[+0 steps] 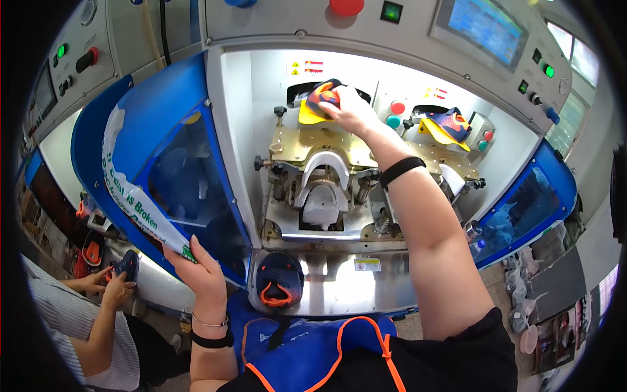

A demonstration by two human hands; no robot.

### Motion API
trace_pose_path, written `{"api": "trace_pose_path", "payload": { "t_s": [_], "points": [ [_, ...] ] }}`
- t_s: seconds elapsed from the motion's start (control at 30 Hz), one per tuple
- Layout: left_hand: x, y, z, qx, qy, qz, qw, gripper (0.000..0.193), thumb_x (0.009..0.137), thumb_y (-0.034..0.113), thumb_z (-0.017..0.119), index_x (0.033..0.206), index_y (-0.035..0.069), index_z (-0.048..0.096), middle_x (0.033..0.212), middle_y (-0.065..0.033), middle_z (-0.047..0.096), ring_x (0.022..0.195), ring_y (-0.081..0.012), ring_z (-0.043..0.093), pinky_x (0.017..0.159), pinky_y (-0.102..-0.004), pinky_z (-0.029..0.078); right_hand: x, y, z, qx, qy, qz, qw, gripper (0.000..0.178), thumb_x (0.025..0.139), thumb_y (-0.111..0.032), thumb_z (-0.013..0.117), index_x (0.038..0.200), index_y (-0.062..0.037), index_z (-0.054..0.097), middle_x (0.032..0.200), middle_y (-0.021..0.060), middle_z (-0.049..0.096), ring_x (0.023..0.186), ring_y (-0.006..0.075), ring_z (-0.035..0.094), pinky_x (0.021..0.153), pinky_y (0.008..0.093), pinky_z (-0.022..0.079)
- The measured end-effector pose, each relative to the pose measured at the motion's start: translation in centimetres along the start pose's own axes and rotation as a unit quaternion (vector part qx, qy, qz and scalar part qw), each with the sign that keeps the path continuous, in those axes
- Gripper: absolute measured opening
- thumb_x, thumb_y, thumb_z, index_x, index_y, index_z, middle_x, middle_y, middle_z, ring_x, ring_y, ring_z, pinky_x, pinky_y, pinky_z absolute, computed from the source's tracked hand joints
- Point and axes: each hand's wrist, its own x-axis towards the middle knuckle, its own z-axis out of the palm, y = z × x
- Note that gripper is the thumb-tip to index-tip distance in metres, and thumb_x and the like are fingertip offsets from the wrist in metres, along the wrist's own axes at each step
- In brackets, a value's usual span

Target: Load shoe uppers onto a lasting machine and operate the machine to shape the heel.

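Observation:
In the lit bay of the machine, my right hand (353, 111) is closed on a shoe upper (315, 104) in orange, navy and yellow. The upper sits at the back of the bay, above a brass-coloured clamp plate (300, 147). Below that plate are a white curved pad and a grey mould block (321, 208). My left hand (201, 268) grips the lower edge of the blue door (140, 130), which stands swung out to the left; its fingers are partly hidden behind the edge. A navy shoe upper with an orange collar (279, 282) lies on the metal ledge, right of my left hand.
A second yellow-edged upper (447, 125) sits in the right bay, near red and green buttons (394, 117). Another blue door (529, 202) stands out at the right. On the left, a co-worker's hands (111, 285) hold a dark shoe. A control panel with a screen (480, 29) spans the top.

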Motion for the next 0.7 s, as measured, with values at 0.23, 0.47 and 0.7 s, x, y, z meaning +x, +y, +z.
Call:
{"api": "trace_pose_path", "payload": {
  "t_s": [0.23,0.47,0.7],
  "points": [
    [-4.6,1.0,-2.3,-0.111,-0.023,0.168,0.979,0.046,0.089,0.002,0.059,0.131,-0.007,0.042,0.130,-0.0212,0.048,0.115,-0.0299,0.053,0.096,-0.0392,0.044,-17.5,-6.0,3.9,-0.019,0.037,-0.095,0.995,0.032,0.079,-0.022,0.071,0.100,-0.0069,0.053,0.102,0.0148,0.058,0.085,0.0337,0.061,0.069,0.0435,0.052],
    [-10.8,3.8,6.6,-0.517,-0.513,-0.536,0.427,0.046,0.103,0.042,0.043,0.136,0.009,0.045,0.125,-0.0073,0.054,0.108,-0.0218,0.062,0.082,-0.0354,0.055,-29.7,-9.2,1.6,0.080,-0.049,-0.016,0.995,0.026,0.079,-0.022,0.073,0.094,-0.0072,0.058,0.092,0.0095,0.055,0.077,0.0306,0.061,0.062,0.0396,0.050],
    [-11.8,6.0,11.6,-0.595,-0.394,-0.600,0.362,0.045,0.103,0.040,0.042,0.134,0.007,0.048,0.123,-0.0077,0.059,0.113,-0.0211,0.059,0.097,-0.0400,0.050,-27.3,-7.0,1.4,0.101,-0.088,0.046,0.990,0.051,0.076,-0.030,0.076,0.119,-0.0081,0.058,0.122,0.0163,0.052,0.099,0.0338,0.061,0.077,0.0403,0.053]
  ]
}}
